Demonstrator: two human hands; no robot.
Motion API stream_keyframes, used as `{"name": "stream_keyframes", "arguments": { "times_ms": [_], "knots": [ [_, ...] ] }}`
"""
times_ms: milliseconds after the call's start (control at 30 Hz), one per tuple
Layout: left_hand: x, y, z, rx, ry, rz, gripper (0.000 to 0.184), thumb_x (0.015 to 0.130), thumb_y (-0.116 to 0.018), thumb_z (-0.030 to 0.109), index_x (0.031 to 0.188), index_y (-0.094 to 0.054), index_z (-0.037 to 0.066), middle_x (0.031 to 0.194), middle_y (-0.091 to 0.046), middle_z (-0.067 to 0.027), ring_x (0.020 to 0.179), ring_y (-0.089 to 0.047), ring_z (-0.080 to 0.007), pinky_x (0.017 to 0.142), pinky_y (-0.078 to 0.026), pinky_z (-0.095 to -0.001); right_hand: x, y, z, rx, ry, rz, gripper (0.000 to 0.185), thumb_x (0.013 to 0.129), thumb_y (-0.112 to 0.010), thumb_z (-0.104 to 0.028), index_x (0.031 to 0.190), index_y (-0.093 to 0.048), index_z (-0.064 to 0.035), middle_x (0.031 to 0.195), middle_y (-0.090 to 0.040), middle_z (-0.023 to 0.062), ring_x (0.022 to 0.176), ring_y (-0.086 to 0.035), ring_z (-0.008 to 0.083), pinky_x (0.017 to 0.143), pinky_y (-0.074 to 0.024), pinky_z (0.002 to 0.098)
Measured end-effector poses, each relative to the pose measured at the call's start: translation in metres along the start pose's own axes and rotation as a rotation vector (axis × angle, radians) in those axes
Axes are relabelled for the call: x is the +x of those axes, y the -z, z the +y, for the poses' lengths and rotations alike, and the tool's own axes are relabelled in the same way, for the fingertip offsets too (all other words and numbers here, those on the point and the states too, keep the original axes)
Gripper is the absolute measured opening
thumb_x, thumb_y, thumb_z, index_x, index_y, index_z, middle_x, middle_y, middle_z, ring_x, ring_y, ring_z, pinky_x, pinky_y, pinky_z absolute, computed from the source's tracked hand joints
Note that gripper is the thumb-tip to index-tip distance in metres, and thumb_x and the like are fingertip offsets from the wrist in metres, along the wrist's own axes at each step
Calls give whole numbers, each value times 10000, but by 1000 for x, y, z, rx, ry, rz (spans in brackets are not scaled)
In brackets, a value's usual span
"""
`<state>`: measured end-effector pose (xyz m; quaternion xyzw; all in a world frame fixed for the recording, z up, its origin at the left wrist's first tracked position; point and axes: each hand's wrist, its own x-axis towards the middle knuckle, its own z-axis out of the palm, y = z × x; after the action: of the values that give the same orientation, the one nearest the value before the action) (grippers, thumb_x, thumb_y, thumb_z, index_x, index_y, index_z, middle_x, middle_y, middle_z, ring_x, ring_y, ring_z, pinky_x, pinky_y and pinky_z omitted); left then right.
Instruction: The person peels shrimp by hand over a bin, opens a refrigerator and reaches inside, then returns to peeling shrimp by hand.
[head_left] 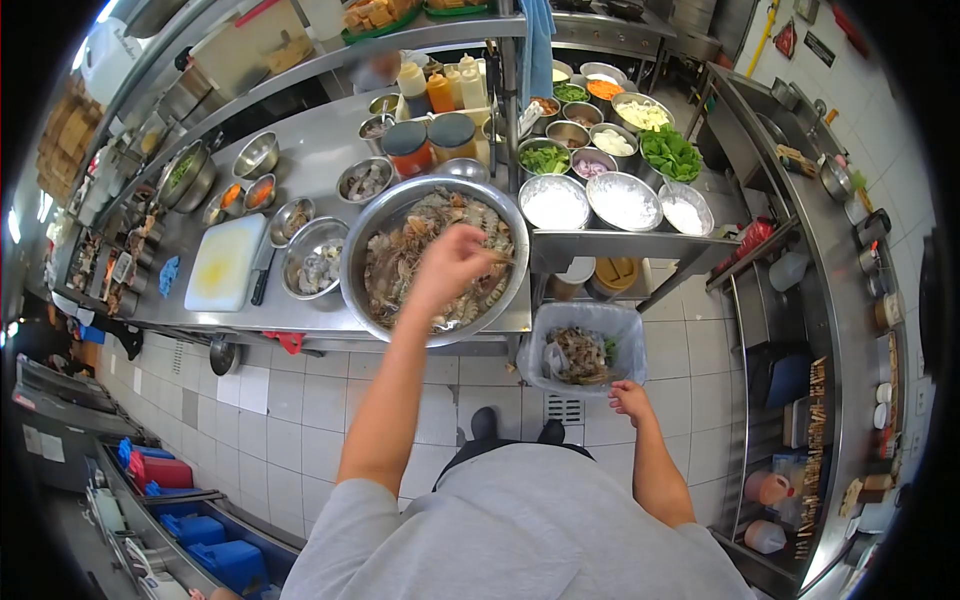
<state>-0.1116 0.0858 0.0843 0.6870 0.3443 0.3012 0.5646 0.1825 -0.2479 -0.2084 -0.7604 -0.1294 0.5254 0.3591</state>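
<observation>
A large metal bowl (352,290) full of raw, unpeeled shrimp (400,262) stands at the counter's edge. My left hand (455,268) is over its middle with the fingers pinched together, holding what looks like a shrimp by one end. Low on the right, my right hand (630,400) hangs beside the rim of a lined waste bin (632,335), fingers loosely apart and nothing visible in them. Shrimp shells and heads (580,355) lie in the bin. Left of the large bowl, a smaller metal bowl (300,262) contains peeled shrimp.
Further left are a knife (262,278) and a white cutting board (222,265) with a yellow stain. Sauce bottles (440,92) and lidded tubs (407,148) stand behind the big bowl. Bowls of white powder (555,203) and chopped vegetables (545,160) cover the right-hand counter.
</observation>
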Motion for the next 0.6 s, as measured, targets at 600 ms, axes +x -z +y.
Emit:
{"name": "stream_keyframes", "arguments": {
  "times_ms": [600],
  "knots": [
    [7, -4, -70, 763, 36, -87, 305, 812, -694, 204, 1058, -687, 25, 962, -698, -178, 896, -674, -329, 781, -519, -415, -4, 22, 24, 7, -96, 49, 297, 915, -602, -178, 1195, -584, -81, 934, -674, 41, 707, -635, 150, 586, -495, 287]
  ]
}}
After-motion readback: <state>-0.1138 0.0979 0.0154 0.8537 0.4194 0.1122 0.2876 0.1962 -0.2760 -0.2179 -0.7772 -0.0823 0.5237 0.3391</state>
